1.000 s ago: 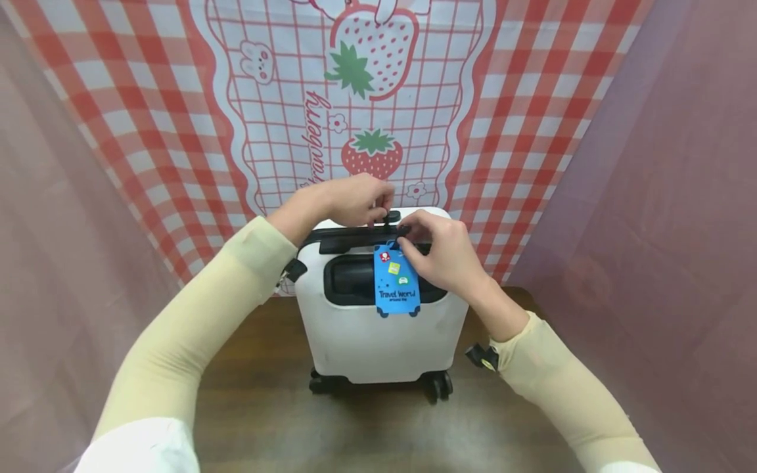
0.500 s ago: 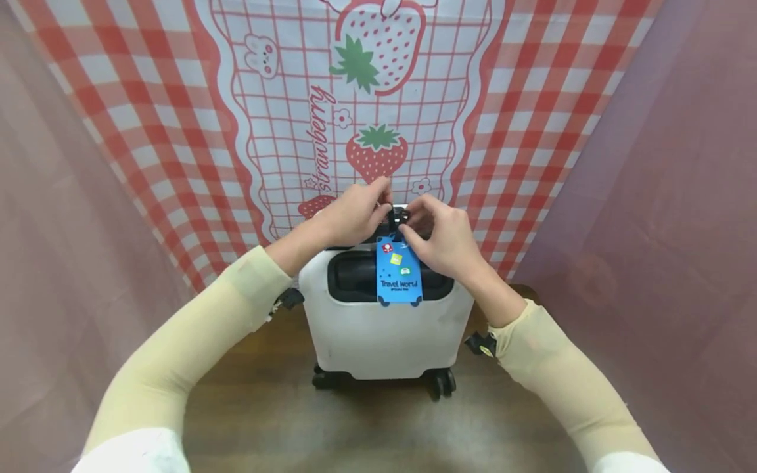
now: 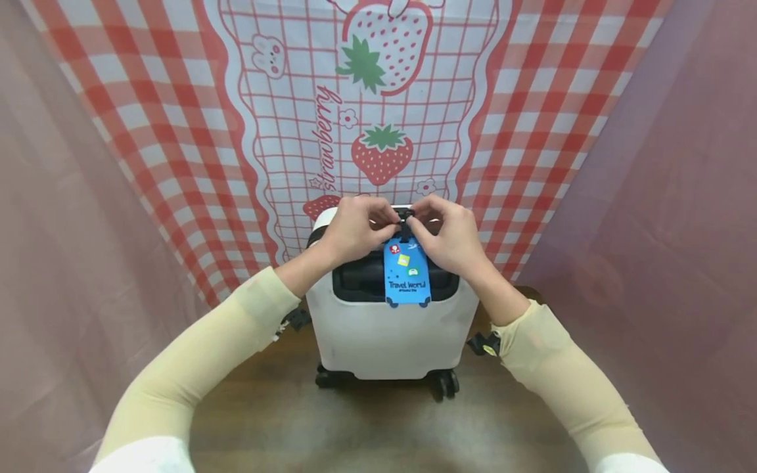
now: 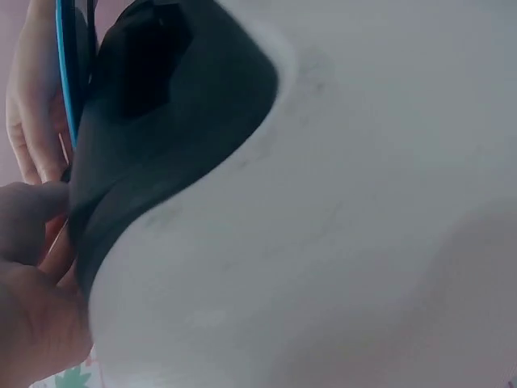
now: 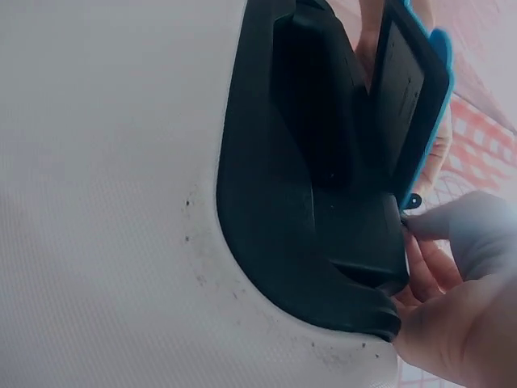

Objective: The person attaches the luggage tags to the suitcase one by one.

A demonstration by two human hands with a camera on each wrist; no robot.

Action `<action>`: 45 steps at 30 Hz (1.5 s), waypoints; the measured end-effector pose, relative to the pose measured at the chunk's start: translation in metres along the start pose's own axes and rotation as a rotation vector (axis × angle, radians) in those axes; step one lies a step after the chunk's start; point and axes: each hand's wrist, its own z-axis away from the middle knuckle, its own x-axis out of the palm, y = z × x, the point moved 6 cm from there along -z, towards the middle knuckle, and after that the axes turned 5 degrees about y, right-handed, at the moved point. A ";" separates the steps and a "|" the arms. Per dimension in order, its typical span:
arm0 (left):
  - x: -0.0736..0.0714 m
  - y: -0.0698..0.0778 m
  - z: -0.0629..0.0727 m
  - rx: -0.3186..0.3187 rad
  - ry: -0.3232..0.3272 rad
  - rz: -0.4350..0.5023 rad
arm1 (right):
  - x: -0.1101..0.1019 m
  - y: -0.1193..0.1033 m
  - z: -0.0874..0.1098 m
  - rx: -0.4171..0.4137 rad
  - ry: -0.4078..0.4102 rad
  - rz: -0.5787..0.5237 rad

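A white suitcase (image 3: 390,345) stands upright, with a black recessed handle area (image 3: 357,277) near its top. Over that recess hangs a blue luggage tag (image 3: 408,272) printed "Travel World". Its black strap (image 3: 405,228) runs up between both hands at the suitcase's top edge. My left hand (image 3: 359,226) pinches the strap from the left with thumb and fingertips. From the right, my right hand (image 3: 447,233) pinches it close beside. The right wrist view shows the tag's dark back (image 5: 398,105) standing away from the recess. Fingers partly hide the strap's ends.
Behind the suitcase hangs a red-and-white checked strawberry cloth (image 3: 384,98). Pinkish curtains (image 3: 644,217) enclose both sides. The suitcase's black wheels (image 3: 443,383) rest on a brown wood-look floor (image 3: 378,427).
My left hand has come down and right, from above the suitcase top to the strap beside my right hand. My right hand stays at the strap, and the tag still hangs.
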 end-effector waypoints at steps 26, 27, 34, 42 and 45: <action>0.008 -0.003 0.002 0.020 0.068 -0.002 | 0.005 0.004 -0.002 0.070 -0.054 -0.087; 0.008 -0.003 0.002 0.021 0.068 -0.006 | 0.004 0.003 -0.002 0.055 -0.050 -0.070; 0.010 -0.005 0.002 0.016 0.060 -0.024 | 0.000 -0.012 0.002 -0.150 0.055 0.110; 0.009 -0.003 0.004 0.055 0.061 0.017 | 0.003 -0.020 0.000 -0.268 -0.002 0.238; 0.008 -0.001 0.006 0.072 0.074 0.071 | 0.005 -0.021 0.001 -0.324 -0.033 0.289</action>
